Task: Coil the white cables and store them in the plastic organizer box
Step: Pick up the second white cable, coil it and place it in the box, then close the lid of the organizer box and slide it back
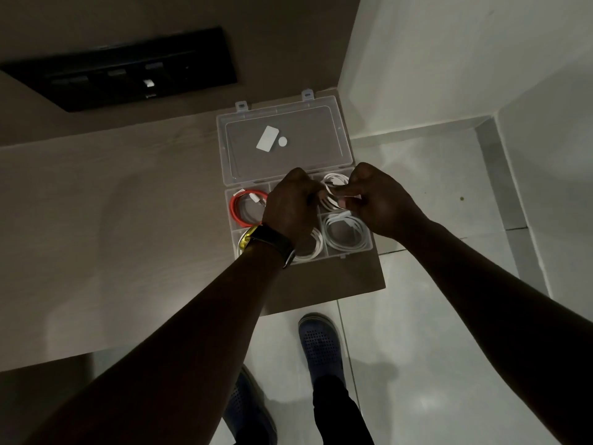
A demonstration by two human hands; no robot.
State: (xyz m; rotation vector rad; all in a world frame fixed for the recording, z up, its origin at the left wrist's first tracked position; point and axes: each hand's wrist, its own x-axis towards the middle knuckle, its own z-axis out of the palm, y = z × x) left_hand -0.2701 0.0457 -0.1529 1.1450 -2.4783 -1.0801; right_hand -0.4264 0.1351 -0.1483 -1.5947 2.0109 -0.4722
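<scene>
Head-worn view, steeply downward, close.

One plastic organizer box (349, 155), lid open, centre of frame. Two lid latches at upper edge. Two white stickers (269, 142) on lid: one rectangular, one round. Visible compartments: six, in two rows of three, some partly hidden by hands.

Coiled cables seen: one red cable (239, 210), centre left; three white coiled cables (345, 234), two in lower row, one held. One yellow item at lower-left compartment, unclear.

Two hands: left hand (288, 208), right hand (378, 200). One wristwatch (272, 242). Two shoes (321, 345) at bottom. One dark wall panel (122, 69), upper left.
</scene>
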